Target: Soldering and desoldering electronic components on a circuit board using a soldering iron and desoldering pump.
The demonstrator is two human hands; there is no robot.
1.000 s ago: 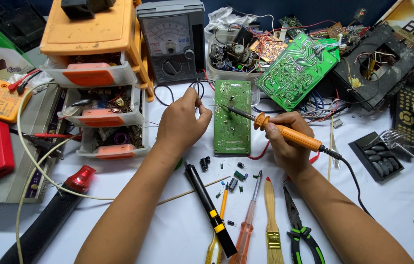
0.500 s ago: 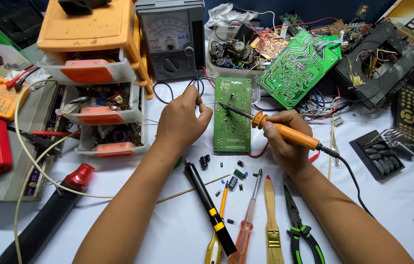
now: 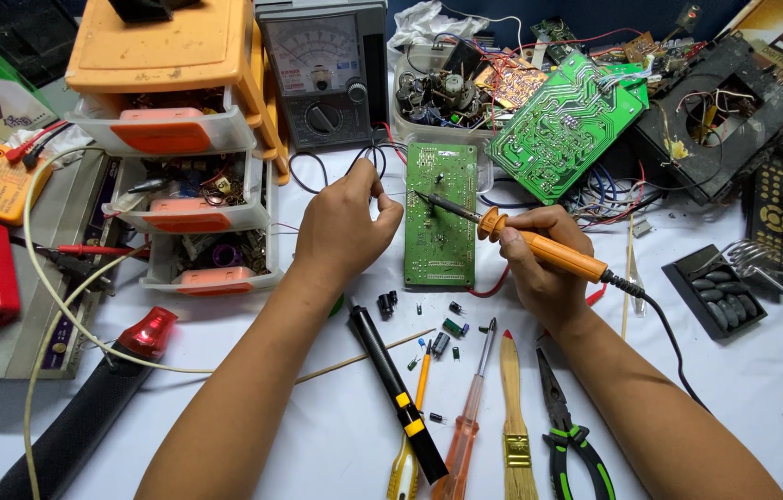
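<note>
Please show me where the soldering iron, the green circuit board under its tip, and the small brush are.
soldering iron (image 3: 553, 253), head view, on its orange handle.
green circuit board (image 3: 441, 218), head view, on its middle.
brush (image 3: 514, 407), head view, on its wooden handle.

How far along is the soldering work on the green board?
Done: the green circuit board lies flat on the table. In hand: the right hand holds the soldering iron with its tip on the board's upper part, and the left hand pinches thin wire beside it. Left: loose small components lie below the board.
</note>
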